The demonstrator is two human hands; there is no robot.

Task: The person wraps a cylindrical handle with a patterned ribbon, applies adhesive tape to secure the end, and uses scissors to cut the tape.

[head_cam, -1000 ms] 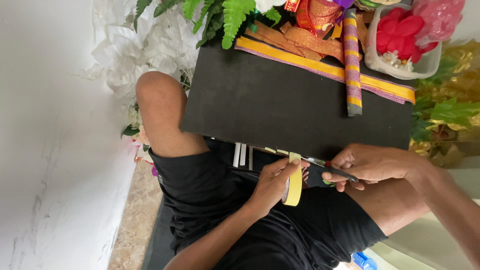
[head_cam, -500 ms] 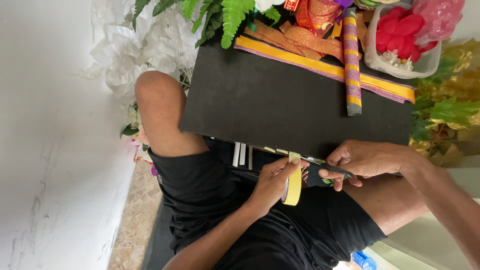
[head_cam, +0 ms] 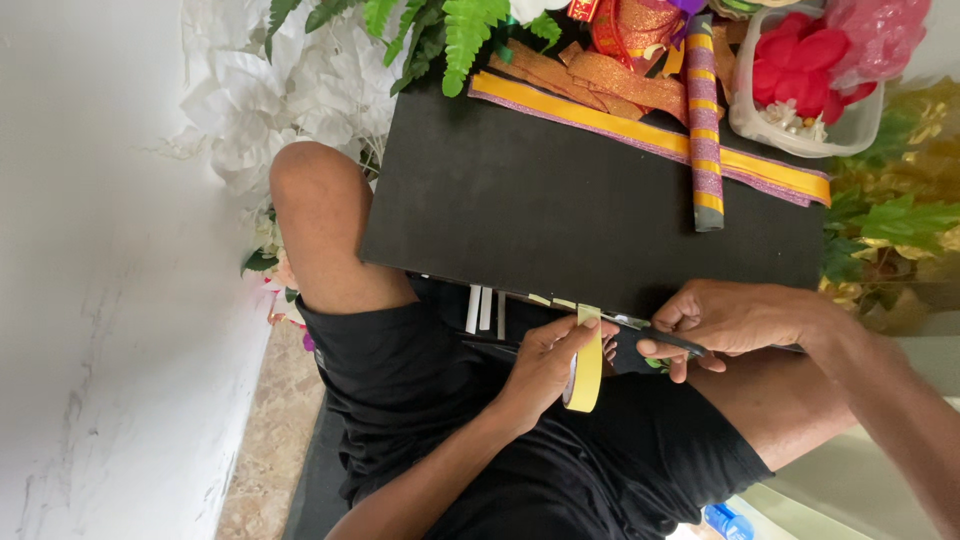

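Note:
A black board (head_cam: pixel 590 200) rests across my knees. My left hand (head_cam: pixel 545 365) grips a yellow roll of tape (head_cam: pixel 587 368) at the board's near edge, with a strip pulled up to the edge. My right hand (head_cam: pixel 735 318) holds black-handled scissors (head_cam: pixel 655 338) whose blades point at that strip. Several short tape pieces (head_cam: pixel 485 308) hang from the board's near edge to the left of the roll.
On the board's far side lie a yellow and purple glitter strip (head_cam: pixel 650 135), a striped rolled tube (head_cam: pixel 703 120) and orange glitter pieces (head_cam: pixel 610 80). A clear tub of red petals (head_cam: pixel 805 75) stands far right. Fern leaves (head_cam: pixel 450 25), white flowers (head_cam: pixel 270 100) and a white wall (head_cam: pixel 100 300) border the left.
My right hand and the scissors have shifted slightly toward the tape strip. The left hand keeps the roll in nearly the same place.

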